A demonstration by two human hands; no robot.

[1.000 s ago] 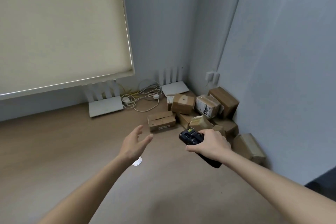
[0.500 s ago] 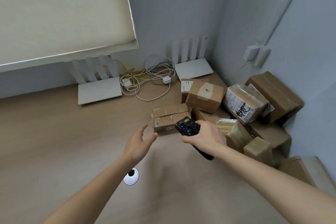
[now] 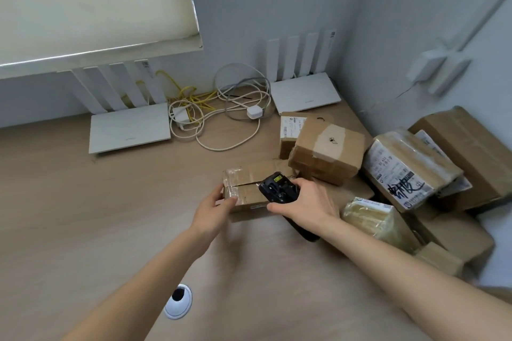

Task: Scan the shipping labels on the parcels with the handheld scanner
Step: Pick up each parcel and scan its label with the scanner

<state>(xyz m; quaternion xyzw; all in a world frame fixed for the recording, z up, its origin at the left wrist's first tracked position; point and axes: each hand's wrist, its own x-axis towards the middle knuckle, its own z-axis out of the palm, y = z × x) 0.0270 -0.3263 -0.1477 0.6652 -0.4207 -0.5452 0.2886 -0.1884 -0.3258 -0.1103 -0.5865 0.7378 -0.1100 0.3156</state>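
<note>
Now my left hand [image 3: 214, 209] has reached the box [image 3: 250, 188] at 12 o'clock, gripping its corner; right hand [image 3: 302, 203] grips the scanner [image 3: 278, 188]; next I should turn its label up.

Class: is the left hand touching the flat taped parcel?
Touching: in the head view the left hand grips the left end of the flat taped parcel.
</note>
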